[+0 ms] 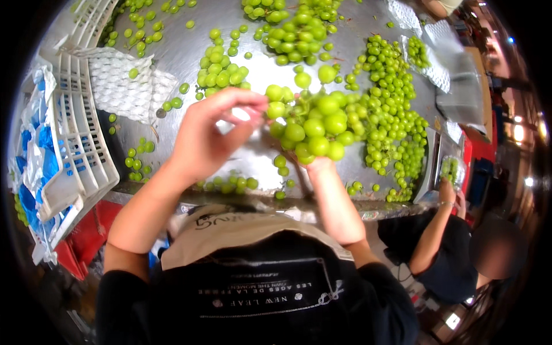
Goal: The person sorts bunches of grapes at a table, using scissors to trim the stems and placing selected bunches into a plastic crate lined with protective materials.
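Note:
A bunch of green grapes [319,123] is raised over the metal table, its nearest grapes large in the picture. My right hand [321,165] holds it from below; most of those fingers are hidden behind the grapes. At the bunch's left side, my left hand [208,133] curls with thumb and fingers brought together in a pinch. Its fingertips are slightly blurred, and whatever is between them cannot be made out. Smaller grape clusters [218,68] lie just beyond my left hand, and a large pile of grapes [390,109] lies to the right.
More bunches [299,34] and loose grapes are spread over the metal table [172,29]. White foam netting [129,83] lies beside a white plastic crate [86,123] at left. On the right, a co-worker's hand [446,190] is at a small clear pack of grapes [451,169].

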